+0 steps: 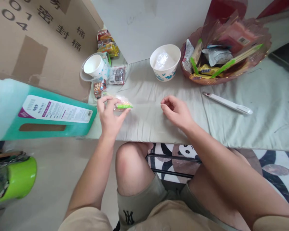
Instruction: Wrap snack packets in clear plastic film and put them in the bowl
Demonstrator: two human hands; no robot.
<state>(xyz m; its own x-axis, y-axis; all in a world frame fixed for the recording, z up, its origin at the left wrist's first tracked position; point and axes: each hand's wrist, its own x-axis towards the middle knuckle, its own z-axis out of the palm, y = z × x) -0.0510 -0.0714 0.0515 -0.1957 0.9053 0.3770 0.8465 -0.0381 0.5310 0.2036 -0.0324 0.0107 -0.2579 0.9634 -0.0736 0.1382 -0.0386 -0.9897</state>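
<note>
A small clear snack packet with a bright green strip (124,106) lies at the table's left side, with the fingers and thumb of my left hand (110,117) closed around it. My right hand (177,112) is over the cloth in front of the paper bowl, its fingers curled in and the thumb close to the index finger; nothing shows in them. The white paper bowl (166,75) with a blue pattern holds clear crinkled plastic. Just beyond my left hand are a brown-red wrapped snack (100,88) and a silver-and-dark packet (117,75).
A pink translucent basket (233,77) of snacks stands back right, a white utility knife (227,103) before it. Paper cups (93,65), more snack packets (108,45), a cardboard box (60,61) and a green liquid jug (50,110) line the left. A green bin (22,178) is on the floor.
</note>
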